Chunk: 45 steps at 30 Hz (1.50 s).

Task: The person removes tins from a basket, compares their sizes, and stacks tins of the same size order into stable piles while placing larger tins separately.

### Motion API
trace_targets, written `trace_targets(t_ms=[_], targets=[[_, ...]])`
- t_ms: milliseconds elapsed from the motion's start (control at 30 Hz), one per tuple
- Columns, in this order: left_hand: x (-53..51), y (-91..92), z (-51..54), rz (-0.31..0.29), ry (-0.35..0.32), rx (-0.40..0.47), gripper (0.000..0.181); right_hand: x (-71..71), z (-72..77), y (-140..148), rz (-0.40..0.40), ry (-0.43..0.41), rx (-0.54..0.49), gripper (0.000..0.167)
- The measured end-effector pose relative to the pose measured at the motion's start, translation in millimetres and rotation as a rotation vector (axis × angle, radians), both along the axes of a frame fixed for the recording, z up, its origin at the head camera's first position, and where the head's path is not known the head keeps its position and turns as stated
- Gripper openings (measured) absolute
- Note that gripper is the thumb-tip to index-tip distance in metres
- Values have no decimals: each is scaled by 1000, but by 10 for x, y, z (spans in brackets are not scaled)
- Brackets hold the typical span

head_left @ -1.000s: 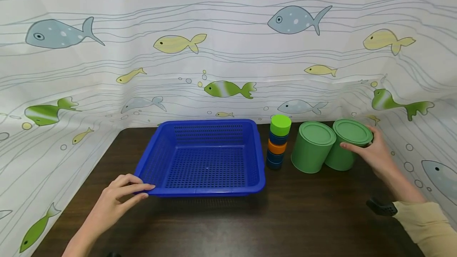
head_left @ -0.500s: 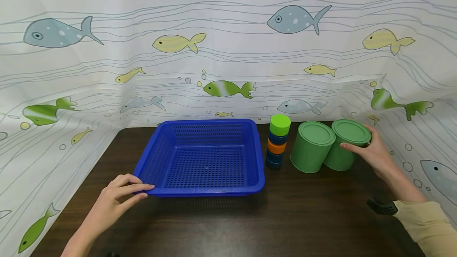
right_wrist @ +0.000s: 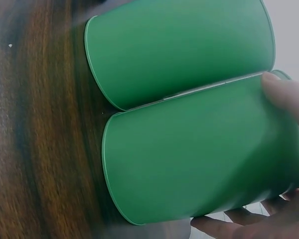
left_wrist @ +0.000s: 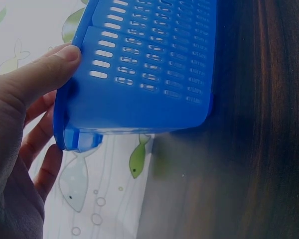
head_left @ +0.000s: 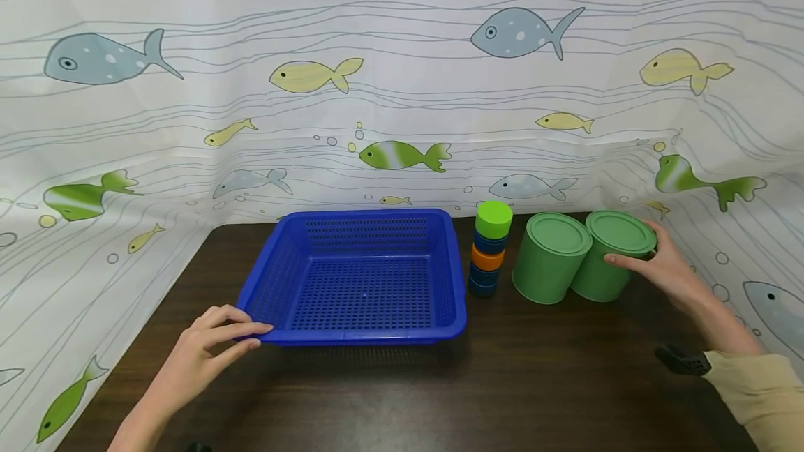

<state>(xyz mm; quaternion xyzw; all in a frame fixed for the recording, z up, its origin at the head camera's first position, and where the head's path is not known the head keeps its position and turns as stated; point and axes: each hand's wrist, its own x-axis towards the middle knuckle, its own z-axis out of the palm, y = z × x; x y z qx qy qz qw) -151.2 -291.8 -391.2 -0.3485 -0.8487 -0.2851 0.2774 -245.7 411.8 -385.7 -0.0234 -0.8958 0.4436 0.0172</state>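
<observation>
A blue slotted plastic basket stands on the dark wooden table. My left hand grips its near left corner; in the left wrist view the thumb lies on the near side of the rim and the fingers sit behind it. On the right, two green lidded cans stand upright side by side. My right hand holds the right-hand can near its top, with the thumb on one side and the fingers curled round the other. The left-hand can leans close against it.
Between the basket and the cans rises a narrow stack of round pieces, bright green on top, then dark blue and orange. A white fish-patterned sheet hangs behind and along both sides of the table.
My right thumb and forearm have shifted slightly to the right, with the can still in the hand. The left hand, basket and stack look the same.
</observation>
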Motion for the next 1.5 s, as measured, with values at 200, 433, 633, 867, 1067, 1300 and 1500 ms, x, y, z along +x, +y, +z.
trace_targets(t_ms=[200,433,633,867,1067,1300,1500], targets=[[17,2,-2,10,-3,-5,34,-2,32,19,23,-3,10,106],[7,13,3,5,-9,-1,33,5,-19,126,41,59,49,96],[18,9,7,16,-19,-14,41,19,-31,201,52,58,46,95],[21,12,-7,17,-26,-12,44,25,-21,252,99,75,20,92],[46,4,-17,20,-21,-3,42,-6,-39,277,155,107,-12,89],[42,-5,-12,23,-18,0,39,-52,-47,290,197,119,-37,87],[20,15,4,26,-36,-27,44,9,-40,288,181,96,-42,96]])
